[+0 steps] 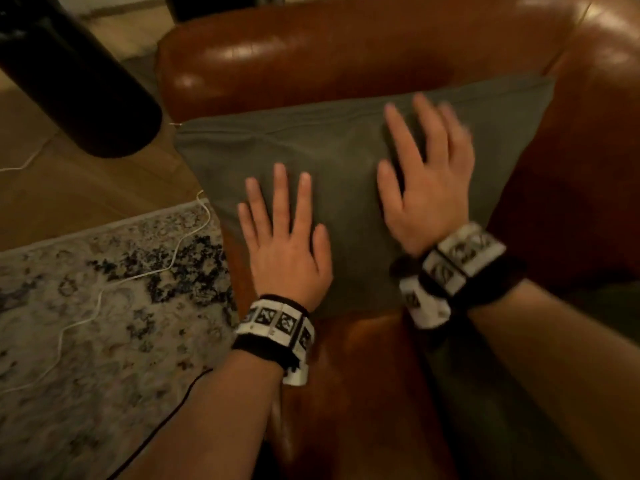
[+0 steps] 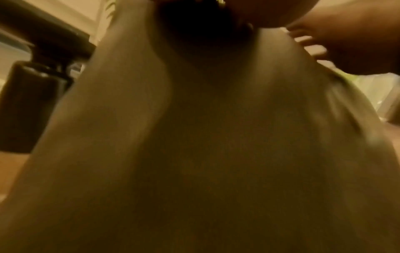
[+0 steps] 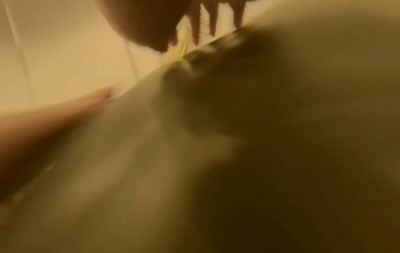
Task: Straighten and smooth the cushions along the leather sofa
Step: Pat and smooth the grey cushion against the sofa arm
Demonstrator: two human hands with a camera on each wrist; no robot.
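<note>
A square olive-green cushion (image 1: pixel 332 157) lies on the seat of a brown leather sofa (image 1: pixel 311 53), in the corner beside its armrest. My left hand (image 1: pixel 284 230) lies flat on the cushion's near left part, fingers straight and spread. My right hand (image 1: pixel 426 174) lies flat on the cushion's middle right, fingers spread and blurred by motion. Both wrist views are blurred and filled by the green cushion cloth (image 2: pixel 216 154), (image 3: pixel 238 171). In the left wrist view the right hand's fingers (image 2: pixel 311 46) show at the upper right. Neither hand grips the cloth.
A patterned grey rug (image 1: pixel 104 306) covers the floor at the left, with a white cable (image 1: pixel 173 251) and a black cable (image 1: pixel 180 403) across it. A large black cylinder (image 1: pixel 76 74) stands on the wooden floor at the upper left. The sofa's backrest (image 1: pixel 606 64) rises at the right.
</note>
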